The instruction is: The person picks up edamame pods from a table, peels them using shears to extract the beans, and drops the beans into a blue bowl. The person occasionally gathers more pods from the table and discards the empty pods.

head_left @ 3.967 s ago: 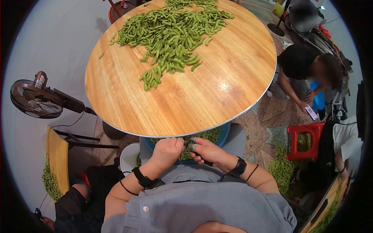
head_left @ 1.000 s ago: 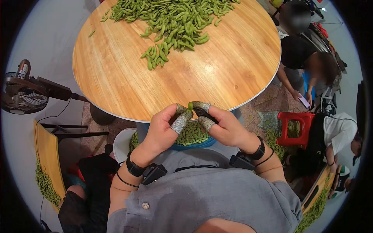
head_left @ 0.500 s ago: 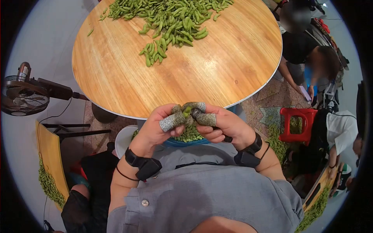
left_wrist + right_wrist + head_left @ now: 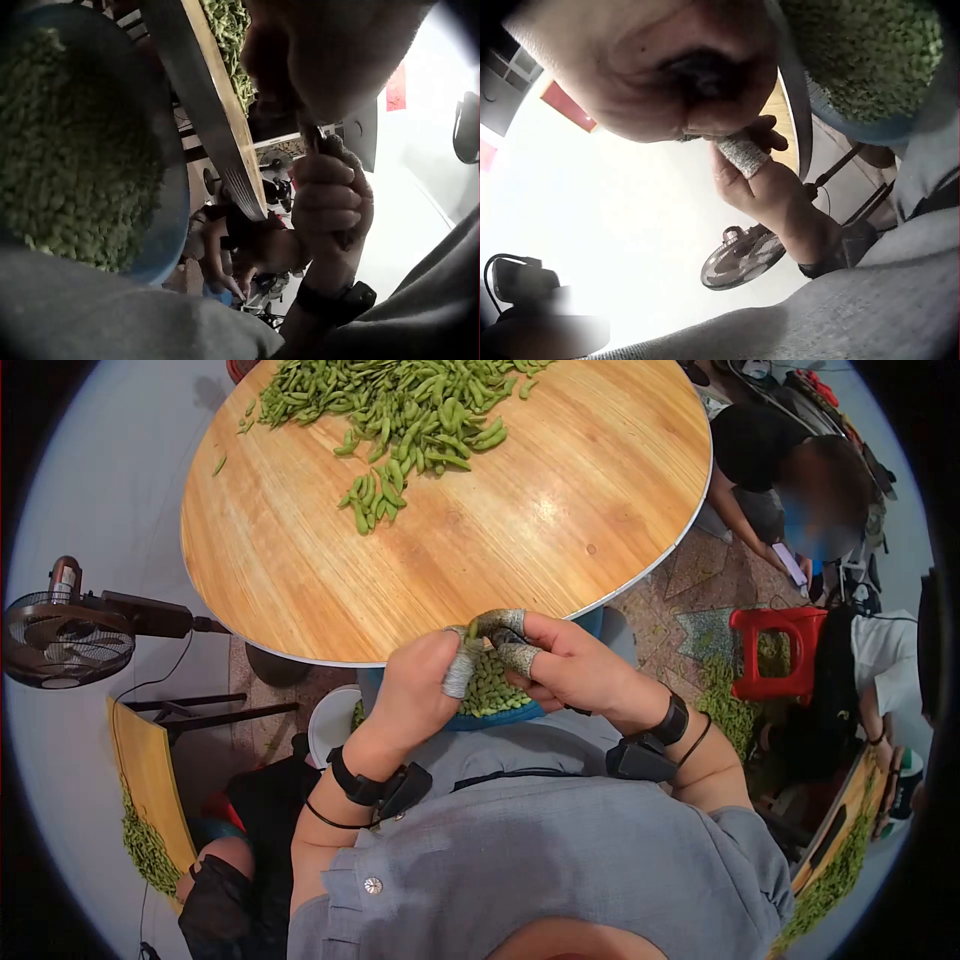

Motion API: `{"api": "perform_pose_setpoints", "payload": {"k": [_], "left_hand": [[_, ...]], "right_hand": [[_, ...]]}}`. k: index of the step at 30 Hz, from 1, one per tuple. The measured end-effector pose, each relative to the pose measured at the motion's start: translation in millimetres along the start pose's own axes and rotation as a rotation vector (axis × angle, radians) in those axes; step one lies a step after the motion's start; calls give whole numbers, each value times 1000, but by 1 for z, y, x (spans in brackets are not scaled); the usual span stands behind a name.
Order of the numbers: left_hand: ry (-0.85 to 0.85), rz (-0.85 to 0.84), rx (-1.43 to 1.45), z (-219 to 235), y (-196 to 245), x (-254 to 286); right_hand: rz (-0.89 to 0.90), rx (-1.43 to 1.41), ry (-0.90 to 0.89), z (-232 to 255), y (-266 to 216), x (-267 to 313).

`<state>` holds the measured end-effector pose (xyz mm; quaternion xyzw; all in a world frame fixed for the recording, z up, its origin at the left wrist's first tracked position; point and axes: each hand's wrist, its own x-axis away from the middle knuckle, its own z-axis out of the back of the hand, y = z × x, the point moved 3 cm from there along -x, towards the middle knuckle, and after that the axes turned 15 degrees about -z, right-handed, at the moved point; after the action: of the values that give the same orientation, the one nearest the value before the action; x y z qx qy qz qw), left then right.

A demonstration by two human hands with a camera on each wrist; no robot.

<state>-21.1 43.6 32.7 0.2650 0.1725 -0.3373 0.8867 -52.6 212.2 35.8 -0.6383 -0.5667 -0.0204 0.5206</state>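
And it's the green pod (image 4: 473,630) at the centre of the frame, a small tip showing between the two hands, against the lower edge of the round wooden counter (image 4: 560,560). The left hand (image 4: 412,685), just left of centre, has its fingers drawn together in a pinch on it, a pale wrap round the thumb. Right beside it, the right hand (image 4: 585,665) curls its lower fingers round a dark handle (image 4: 345,240), seen in the left wrist view; thumb and forefinger, both wrapped, reach in near the pod, though whether they touch it I cannot tell. Directly below sits a blue tub (image 4: 500,717) loaded with shelled beans (image 4: 495,695), a white bucket (image 4: 335,718) to its left. Up top, a big heap of pods (image 4: 390,410) spreads across the counter; far left, a fan (image 4: 75,635); over on the right, a red stool (image 4: 778,653) and, above it, a person in black (image 4: 760,445) holding a phone (image 4: 790,565)
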Motion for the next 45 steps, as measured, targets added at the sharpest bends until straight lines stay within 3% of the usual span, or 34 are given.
{"api": "perform_pose_setpoints", "payload": {"k": [2, 5, 6, 8, 10, 14, 20, 22, 25, 38, 40, 45], "left_hand": [[70, 430, 718, -6, -1, 8], [62, 517, 948, -17, 3, 15], [60, 515, 948, -16, 5, 13], [-2, 390, 592, -9, 9, 8], [1, 315, 500, -9, 13, 5], [-1, 106, 265, -10, 16, 9], [-44, -52, 125, -7, 20, 13], [-54, -48, 122, -8, 19, 15], [-70, -30, 140, -6, 20, 13], [-104, 16, 213, -5, 20, 8], [-98, 46, 275, -3, 23, 6], [-70, 92, 375, -13, 21, 10]], "right_hand": [[13, -15, -25, 2, 5, -1], [47, -6, 27, 6, 11, -1], [91, -19, 75, 10, 13, 0], [137, -34, 127, 14, 12, 2], [189, 90, 264, 16, 8, 6], [156, 162, 266, 14, 12, 0], [197, 293, 309, 19, 17, -10], [369, 384, 307, 22, 21, -17], [250, 285, 234, 23, 23, -17], [352, 329, 216, 23, 20, -17], [120, 193, 155, 17, 15, -9], [65, 9, 67, 18, 20, -11]]}}
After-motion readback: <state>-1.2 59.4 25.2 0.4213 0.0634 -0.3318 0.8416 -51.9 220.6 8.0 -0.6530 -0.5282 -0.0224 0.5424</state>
